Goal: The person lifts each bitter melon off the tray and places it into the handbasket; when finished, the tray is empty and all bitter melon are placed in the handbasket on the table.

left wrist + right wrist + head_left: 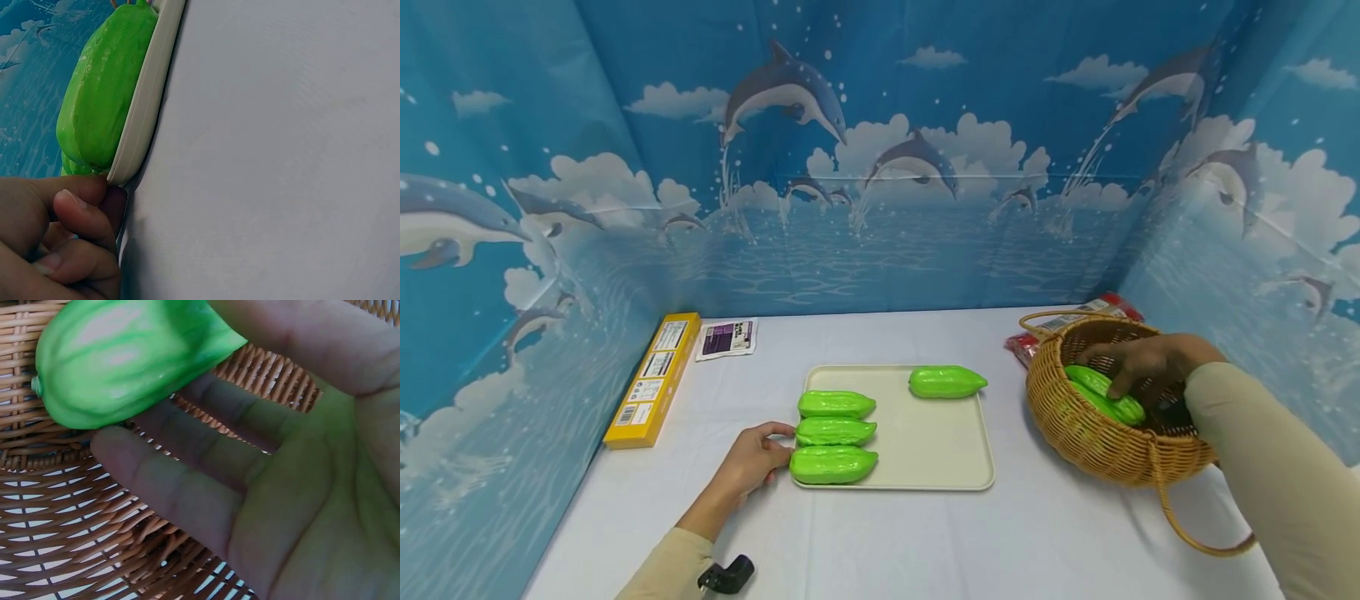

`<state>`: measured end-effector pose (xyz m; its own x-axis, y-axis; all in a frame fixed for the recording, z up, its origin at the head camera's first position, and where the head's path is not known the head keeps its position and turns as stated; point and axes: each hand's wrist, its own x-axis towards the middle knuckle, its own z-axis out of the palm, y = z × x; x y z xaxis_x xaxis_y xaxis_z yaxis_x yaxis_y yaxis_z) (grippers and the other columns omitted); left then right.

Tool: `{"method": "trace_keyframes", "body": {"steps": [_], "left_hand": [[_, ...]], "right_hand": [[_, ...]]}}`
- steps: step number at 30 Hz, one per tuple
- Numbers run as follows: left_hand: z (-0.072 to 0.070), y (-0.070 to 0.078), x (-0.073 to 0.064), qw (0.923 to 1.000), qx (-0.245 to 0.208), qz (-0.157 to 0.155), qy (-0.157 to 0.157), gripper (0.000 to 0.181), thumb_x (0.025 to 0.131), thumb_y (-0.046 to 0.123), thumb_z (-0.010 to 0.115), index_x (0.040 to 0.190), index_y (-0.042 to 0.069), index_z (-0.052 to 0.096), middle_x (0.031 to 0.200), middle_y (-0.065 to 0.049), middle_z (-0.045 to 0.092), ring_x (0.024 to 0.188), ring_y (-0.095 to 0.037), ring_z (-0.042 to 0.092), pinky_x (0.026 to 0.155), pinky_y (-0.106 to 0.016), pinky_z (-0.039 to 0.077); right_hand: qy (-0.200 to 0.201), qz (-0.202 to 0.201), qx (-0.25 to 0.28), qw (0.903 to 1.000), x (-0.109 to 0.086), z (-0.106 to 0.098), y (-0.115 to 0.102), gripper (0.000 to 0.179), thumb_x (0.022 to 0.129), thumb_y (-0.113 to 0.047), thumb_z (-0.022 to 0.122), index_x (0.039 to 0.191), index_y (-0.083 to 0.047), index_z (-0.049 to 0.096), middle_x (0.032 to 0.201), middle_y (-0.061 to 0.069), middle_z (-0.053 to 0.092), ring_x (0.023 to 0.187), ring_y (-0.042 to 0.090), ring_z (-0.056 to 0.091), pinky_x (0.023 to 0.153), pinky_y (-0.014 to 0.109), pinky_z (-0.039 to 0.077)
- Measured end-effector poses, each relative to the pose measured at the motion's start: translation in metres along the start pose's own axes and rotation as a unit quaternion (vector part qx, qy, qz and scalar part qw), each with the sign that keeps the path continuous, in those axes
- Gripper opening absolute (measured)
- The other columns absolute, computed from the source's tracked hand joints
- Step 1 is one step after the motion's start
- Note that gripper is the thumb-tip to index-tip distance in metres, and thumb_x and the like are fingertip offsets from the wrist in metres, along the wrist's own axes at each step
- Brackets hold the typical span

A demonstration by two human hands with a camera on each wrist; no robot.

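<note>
Three glossy green papayas (833, 464) lie in a column along the left side of the cream tray (925, 442). One more papaya (947, 382) lies at its upper right, the pointed tip past the rim. My left hand (751, 462) grips the tray's left edge beside the lowest papaya; in the left wrist view its curled fingers (87, 215) meet the tray corner. My right hand (1153, 367) is inside the wicker basket (1075, 433), over green papayas (1093, 382). In the right wrist view, straight, spread fingers (169, 487) reach along one papaya (119, 356), the thumb overlapping its other side.
A yellow box (652, 382) and a small purple-and-white packet (727, 338) lie at the back left. Red packaging (1022, 346) shows behind the basket. One basket handle (1187, 537) hangs toward the front. A dolphin-print curtain (895, 242) stands around the white table.
</note>
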<state>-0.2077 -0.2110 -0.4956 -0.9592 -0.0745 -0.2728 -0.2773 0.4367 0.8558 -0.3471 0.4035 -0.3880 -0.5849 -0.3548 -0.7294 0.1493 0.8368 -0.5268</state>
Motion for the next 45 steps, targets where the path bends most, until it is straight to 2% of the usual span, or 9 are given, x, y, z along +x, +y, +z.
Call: {"method": "trace_keyframes", "body": {"steps": [8,15,19,22,26,30,33,39,45], "left_hand": [[0.0,0.001,-0.002,1.0,0.002,-0.007,0.003,0.036,0.09,0.006,0.073,0.125,0.007,0.067,0.077,-0.007,0.06,0.05,-0.015,0.047,0.047,-0.028,0.039],[0.0,-0.001,-0.001,1.0,-0.005,-0.002,0.0,0.036,0.09,0.004,0.073,0.125,0.006,0.067,0.077,-0.008,0.061,0.05,-0.014,0.046,0.047,-0.028,0.039],[0.0,-0.002,0.0,0.9999,-0.014,-0.001,-0.003,0.035,0.089,0.003,0.072,0.125,0.005,0.067,0.077,-0.008,0.062,0.049,-0.013,0.046,0.047,-0.027,0.039],[0.0,-0.001,0.0,0.9999,-0.016,0.002,-0.004,0.035,0.089,0.002,0.072,0.124,0.004,0.067,0.077,-0.008,0.063,0.049,-0.013,0.045,0.046,-0.027,0.038],[0.001,0.0,-0.001,0.9999,-0.014,0.007,-0.005,0.035,0.089,0.002,0.072,0.124,0.003,0.067,0.075,-0.007,0.062,0.048,-0.014,0.045,0.046,-0.027,0.038],[0.001,0.0,-0.001,0.9999,-0.013,0.008,-0.005,0.035,0.09,0.002,0.072,0.124,0.003,0.067,0.075,-0.007,0.062,0.048,-0.014,0.045,0.047,-0.027,0.038],[0.001,0.001,0.0,0.9998,-0.011,0.012,-0.009,0.035,0.09,0.002,0.072,0.124,0.003,0.067,0.076,-0.008,0.062,0.049,-0.014,0.046,0.047,-0.028,0.039],[0.0,0.002,-0.001,0.9998,-0.008,0.013,-0.01,0.035,0.09,0.003,0.072,0.124,0.003,0.067,0.077,-0.008,0.064,0.05,-0.015,0.046,0.048,-0.028,0.04],[-0.001,0.002,0.0,0.9998,-0.015,0.01,-0.008,0.035,0.09,0.002,0.072,0.124,0.003,0.067,0.078,-0.008,0.063,0.05,-0.015,0.046,0.048,-0.028,0.04]], "right_hand": [[0.019,0.001,-0.017,0.9997,-0.016,0.0,-0.016,0.089,0.096,-0.027,0.072,0.161,-0.008,0.015,0.152,0.04,0.03,0.132,0.052,0.046,0.092,0.057,0.053],[0.054,-0.07,-0.105,0.9904,-0.051,-0.001,-0.045,0.07,0.102,-0.032,0.062,0.153,0.003,0.03,0.145,0.038,0.043,0.128,0.05,0.052,0.093,0.055,0.054],[0.169,-0.122,-0.145,0.9672,-0.081,0.009,-0.061,0.053,0.104,-0.031,0.059,0.141,0.004,0.047,0.136,0.028,0.055,0.11,0.034,0.064,0.079,0.043,0.057],[0.26,-0.142,-0.138,0.9452,-0.101,0.024,-0.072,0.04,0.105,-0.032,0.057,0.132,-0.003,0.056,0.124,0.016,0.062,0.096,0.019,0.064,0.072,0.036,0.055],[0.338,-0.161,-0.102,0.9216,-0.116,0.046,-0.085,0.032,0.106,-0.033,0.056,0.124,-0.008,0.058,0.11,0.009,0.064,0.087,0.015,0.062,0.069,0.033,0.054],[0.384,-0.194,-0.056,0.9007,-0.117,0.071,-0.092,0.031,0.105,-0.032,0.059,0.126,-0.01,0.059,0.108,0.003,0.067,0.089,0.011,0.065,0.07,0.029,0.055],[0.389,-0.222,-0.009,0.8939,-0.113,0.093,-0.095,0.032,0.105,-0.03,0.058,0.131,-0.011,0.056,0.112,-0.002,0.068,0.094,0.008,0.067,0.074,0.025,0.055],[0.35,-0.288,0.086,0.8875,-0.096,0.129,-0.112,0.035,0.106,-0.023,0.056,0.138,-0.011,0.05,0.126,-0.004,0.06,0.108,0.006,0.065,0.084,0.021,0.054],[0.327,-0.319,0.124,0.8811,-0.077,0.153,-0.139,0.048,0.104,-0.023,0.061,0.148,-0.012,0.045,0.138,0.003,0.055,0.117,0.011,0.059,0.089,0.023,0.054]]}}
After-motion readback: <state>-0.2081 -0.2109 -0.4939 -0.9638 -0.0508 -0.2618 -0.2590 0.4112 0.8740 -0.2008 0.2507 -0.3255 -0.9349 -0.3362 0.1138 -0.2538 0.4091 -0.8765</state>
